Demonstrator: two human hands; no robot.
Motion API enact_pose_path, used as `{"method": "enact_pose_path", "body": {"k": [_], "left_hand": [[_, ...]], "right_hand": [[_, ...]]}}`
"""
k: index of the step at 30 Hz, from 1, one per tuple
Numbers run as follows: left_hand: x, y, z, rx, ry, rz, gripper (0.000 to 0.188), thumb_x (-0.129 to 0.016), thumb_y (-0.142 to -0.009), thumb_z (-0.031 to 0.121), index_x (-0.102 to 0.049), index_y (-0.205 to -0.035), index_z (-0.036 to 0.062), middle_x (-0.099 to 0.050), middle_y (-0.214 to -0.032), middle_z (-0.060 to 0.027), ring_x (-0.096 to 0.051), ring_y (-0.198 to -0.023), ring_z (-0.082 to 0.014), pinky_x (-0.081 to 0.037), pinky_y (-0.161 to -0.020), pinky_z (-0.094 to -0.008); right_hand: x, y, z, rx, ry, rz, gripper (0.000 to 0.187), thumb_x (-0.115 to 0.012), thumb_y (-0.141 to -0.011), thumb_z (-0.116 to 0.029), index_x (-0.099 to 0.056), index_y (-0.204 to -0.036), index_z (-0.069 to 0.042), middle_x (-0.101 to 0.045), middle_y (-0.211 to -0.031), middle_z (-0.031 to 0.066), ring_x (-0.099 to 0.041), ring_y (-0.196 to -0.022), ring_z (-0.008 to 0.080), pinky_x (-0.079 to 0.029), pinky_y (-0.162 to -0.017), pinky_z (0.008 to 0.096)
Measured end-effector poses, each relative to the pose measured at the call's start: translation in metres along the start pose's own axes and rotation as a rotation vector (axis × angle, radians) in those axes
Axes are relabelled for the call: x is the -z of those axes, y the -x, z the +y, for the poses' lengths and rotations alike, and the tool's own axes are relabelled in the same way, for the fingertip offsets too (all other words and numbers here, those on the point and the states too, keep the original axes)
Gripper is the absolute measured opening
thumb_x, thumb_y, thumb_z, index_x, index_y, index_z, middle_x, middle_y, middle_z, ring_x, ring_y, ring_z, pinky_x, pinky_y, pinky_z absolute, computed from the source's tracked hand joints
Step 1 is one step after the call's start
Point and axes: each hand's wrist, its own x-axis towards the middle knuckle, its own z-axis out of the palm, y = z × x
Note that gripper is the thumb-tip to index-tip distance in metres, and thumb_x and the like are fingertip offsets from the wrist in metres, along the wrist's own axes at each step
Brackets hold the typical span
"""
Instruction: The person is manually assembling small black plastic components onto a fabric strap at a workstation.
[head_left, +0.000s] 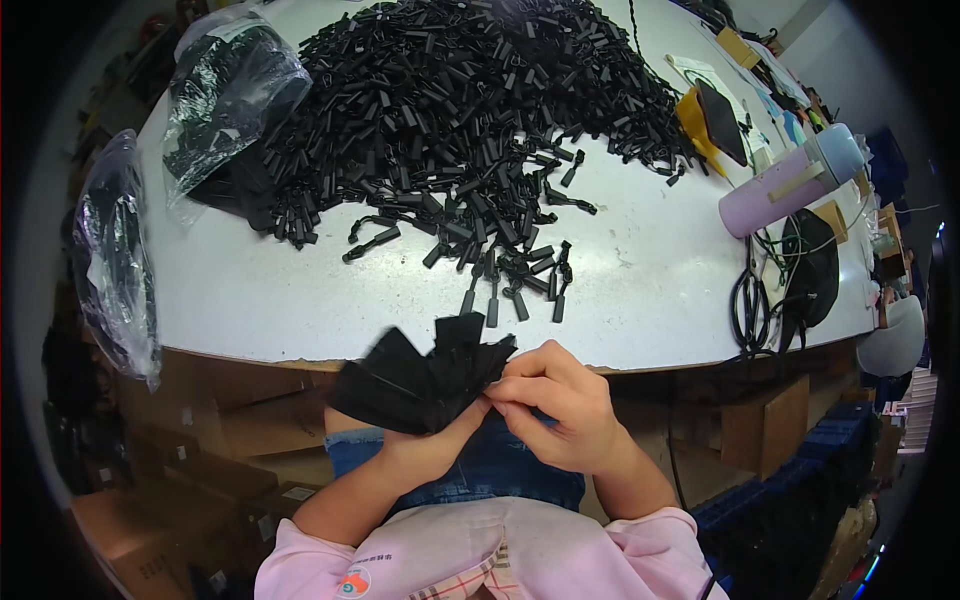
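A folded bunch of black fabric strips (415,385) fans out in front of me, just off the table's near edge. My left hand (440,447) is closed around its lower end. At the bunch's right side my right hand (560,405) pinches with thumb and fingertips; the small part between them is hidden. Beyond the hands, several loose black zipper pulls (558,302) with cord loops lie near the front of the white table (300,310). They trail from a large heap of similar black pulls (430,120).
Clear plastic bags with black contents (235,95) lie at the left, another bag (115,260) at the table's left edge. On the right are a lilac bottle (785,185), a phone (720,120) on a yellow stand, and black cables (750,305). Cardboard boxes (200,500) stand below.
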Motion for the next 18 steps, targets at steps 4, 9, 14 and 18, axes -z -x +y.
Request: {"method": "enact_pose_path", "body": {"k": [4,9,14,18], "left_hand": [[0.001,-0.001,0.001,0.021,0.058,0.014,0.027,-0.055,-0.077,0.002,-0.051,-0.103,0.0013,-0.055,-0.095,-0.0053,-0.051,-0.087,-0.0115,-0.04,-0.076,-0.0217],[0.001,-0.002,0.003,0.004,-0.013,-0.024,0.027,-0.055,-0.077,0.002,-0.051,-0.103,0.0014,-0.055,-0.095,-0.005,-0.051,-0.086,-0.0109,-0.04,-0.076,-0.0217],[0.003,0.0,-0.001,-0.033,-0.058,0.047,0.023,-0.055,-0.077,0.003,-0.052,-0.1,0.0014,-0.055,-0.095,-0.0046,-0.051,-0.086,-0.0108,-0.04,-0.076,-0.0221],[0.0,0.003,-0.002,0.011,0.051,0.151,0.021,-0.055,-0.077,0.004,-0.053,-0.098,0.0012,-0.055,-0.094,-0.0047,-0.051,-0.084,-0.0111,-0.041,-0.075,-0.0227]], "right_hand": [[0.004,0.001,-0.001,-0.099,-0.037,0.017,0.019,-0.059,-0.063,0.007,-0.058,-0.081,0.0,-0.051,-0.075,0.0092,-0.051,-0.058,0.0157,-0.041,-0.048,0.0229],[0.004,-0.002,0.002,-0.084,-0.056,-0.004,0.02,-0.059,-0.063,0.007,-0.058,-0.081,0.0,-0.051,-0.074,0.0092,-0.05,-0.058,0.0164,-0.041,-0.049,0.0235],[0.0,-0.004,0.002,-0.035,-0.005,-0.009,0.021,-0.059,-0.064,0.007,-0.057,-0.083,0.002,-0.051,-0.074,0.0088,-0.05,-0.06,0.0143,-0.041,-0.049,0.022],[-0.018,0.008,0.0,-0.231,-0.146,0.214,0.022,-0.059,-0.067,0.007,-0.054,-0.089,0.003,-0.052,-0.077,0.0086,-0.049,-0.059,0.009,-0.04,-0.048,0.0176]]}}
